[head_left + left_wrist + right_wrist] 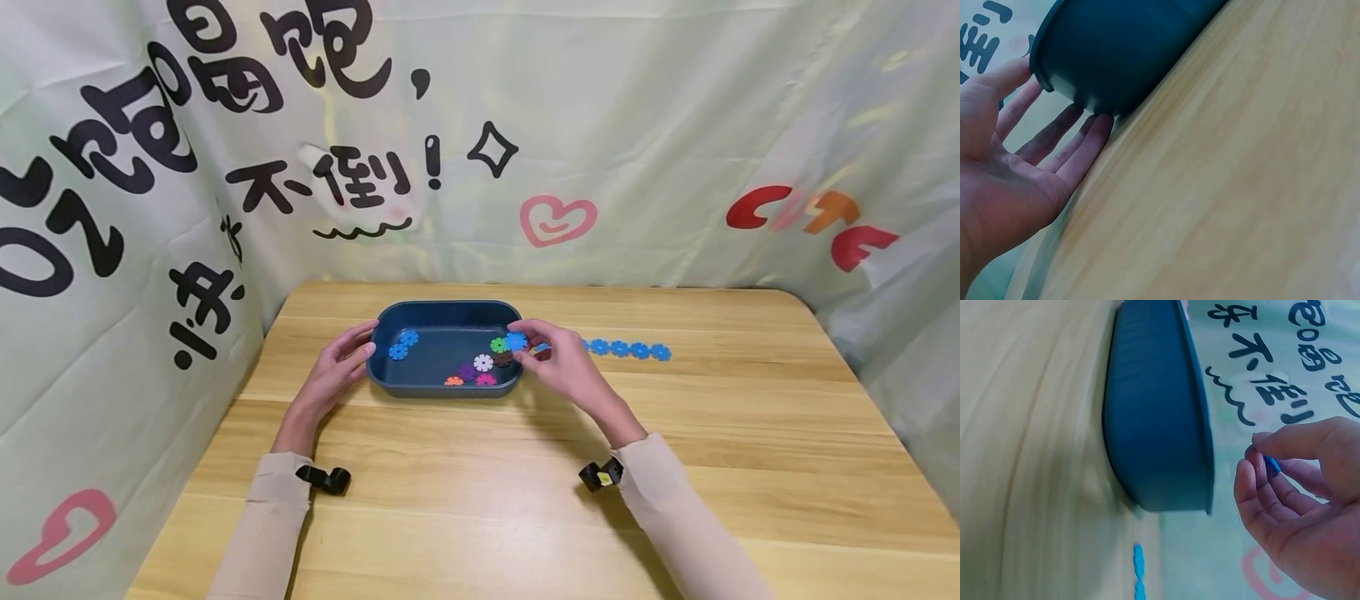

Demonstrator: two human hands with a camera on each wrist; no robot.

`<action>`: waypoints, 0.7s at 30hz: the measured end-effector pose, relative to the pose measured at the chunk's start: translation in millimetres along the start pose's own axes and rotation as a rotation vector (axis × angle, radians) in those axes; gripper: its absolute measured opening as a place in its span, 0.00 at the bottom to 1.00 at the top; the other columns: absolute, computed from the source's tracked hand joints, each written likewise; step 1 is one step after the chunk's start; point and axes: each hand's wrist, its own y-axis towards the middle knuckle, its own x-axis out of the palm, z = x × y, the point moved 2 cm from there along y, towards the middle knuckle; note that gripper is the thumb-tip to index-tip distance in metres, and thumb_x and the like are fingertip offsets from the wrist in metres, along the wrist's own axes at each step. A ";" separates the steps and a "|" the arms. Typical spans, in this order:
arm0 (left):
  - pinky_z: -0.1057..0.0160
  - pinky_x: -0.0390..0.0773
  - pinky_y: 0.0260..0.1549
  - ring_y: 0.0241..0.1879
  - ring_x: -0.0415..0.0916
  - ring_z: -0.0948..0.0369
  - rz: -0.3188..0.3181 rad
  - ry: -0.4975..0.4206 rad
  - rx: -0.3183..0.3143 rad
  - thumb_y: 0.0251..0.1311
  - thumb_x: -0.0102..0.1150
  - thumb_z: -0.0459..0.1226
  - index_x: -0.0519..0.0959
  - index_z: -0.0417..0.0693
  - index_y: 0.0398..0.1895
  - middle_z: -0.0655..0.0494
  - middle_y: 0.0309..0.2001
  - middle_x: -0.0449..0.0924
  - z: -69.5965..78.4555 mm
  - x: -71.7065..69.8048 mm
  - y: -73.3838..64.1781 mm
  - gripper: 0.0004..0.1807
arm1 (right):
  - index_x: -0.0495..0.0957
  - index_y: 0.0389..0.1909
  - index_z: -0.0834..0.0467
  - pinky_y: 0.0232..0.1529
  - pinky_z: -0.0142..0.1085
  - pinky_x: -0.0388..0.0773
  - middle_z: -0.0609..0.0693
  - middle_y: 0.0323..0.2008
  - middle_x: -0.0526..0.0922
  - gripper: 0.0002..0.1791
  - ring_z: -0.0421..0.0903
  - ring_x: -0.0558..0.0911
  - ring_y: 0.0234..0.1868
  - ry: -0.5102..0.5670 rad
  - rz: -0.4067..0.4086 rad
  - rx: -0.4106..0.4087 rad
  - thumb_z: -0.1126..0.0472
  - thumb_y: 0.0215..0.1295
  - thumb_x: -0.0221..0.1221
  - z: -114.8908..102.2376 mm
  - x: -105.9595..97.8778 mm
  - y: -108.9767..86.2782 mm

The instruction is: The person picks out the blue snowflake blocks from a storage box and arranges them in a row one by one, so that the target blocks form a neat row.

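Note:
A dark blue oblong tray [442,391] stands on the table, holding several flower-shaped plastic discs. Two blue discs [402,345] lie at its left end; toward the right are a white disc [483,362], a green disc [498,344], plus purple, brown, pink and orange ones. My left hand [337,367] rests its fingers against the tray's left end, fingers extended along the wall in the left wrist view. Over the right rim, my right hand [562,358] pinches a blue snowflake disc [516,342] between thumb and fingers; in the right wrist view most of it is hidden.
A row of blue discs [630,349] lies on the wooden table [480,500] to the right of the tray, its left end behind my right hand. A printed curtain [637,125] hangs behind and on both sides of the table.

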 end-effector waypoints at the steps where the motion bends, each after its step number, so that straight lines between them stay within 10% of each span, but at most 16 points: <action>1: 0.64 0.80 0.55 0.68 0.66 0.49 0.000 0.001 0.001 0.76 0.56 0.45 0.65 0.53 0.78 0.46 0.75 0.62 0.2 0.1 0.0 0.30 | 0.82 0.58 0.61 0.41 0.45 0.86 0.54 0.40 0.85 0.20 0.49 0.83 0.40 0.001 0.013 -0.006 0.72 0.66 0.66 0.8 -4.2 -2.4; 14: 0.62 0.80 0.55 0.68 0.68 0.51 -0.008 0.020 0.008 0.75 0.57 0.46 0.66 0.55 0.78 0.45 0.76 0.61 -0.9 -0.3 -0.8 0.30 | 0.80 0.61 0.62 0.41 0.31 0.84 0.60 0.46 0.87 0.21 0.52 0.85 0.45 -0.043 0.152 0.059 0.72 0.67 0.64 22.8 -69.5 -37.9; 21: 0.63 0.80 0.54 0.67 0.68 0.51 0.006 0.021 0.006 0.75 0.57 0.48 0.66 0.56 0.77 0.46 0.75 0.62 -0.8 -1.7 -0.9 0.31 | 0.80 0.60 0.63 0.40 0.22 0.80 0.61 0.46 0.86 0.21 0.33 0.81 0.43 -0.057 0.233 0.053 0.72 0.67 0.64 36.9 -98.1 -45.3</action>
